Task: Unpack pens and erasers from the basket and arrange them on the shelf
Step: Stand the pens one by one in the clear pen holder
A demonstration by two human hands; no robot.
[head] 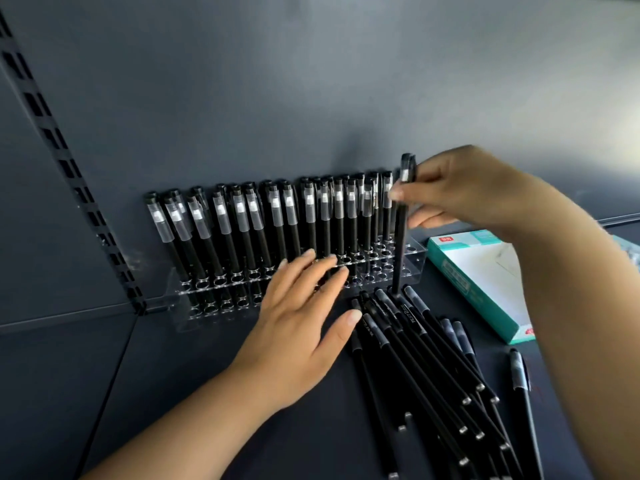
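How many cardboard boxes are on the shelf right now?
1. The teal and white box lies flat right of the acrylic pen rack, partly behind the right hand; others might be hidden by that arm.

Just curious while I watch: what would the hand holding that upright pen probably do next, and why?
Probably lower it into an empty hole near the right end of the clear pen rack. The right hand pinches the black pen upright there, where several holes look open, while the left hand hovers open by the loose pens.
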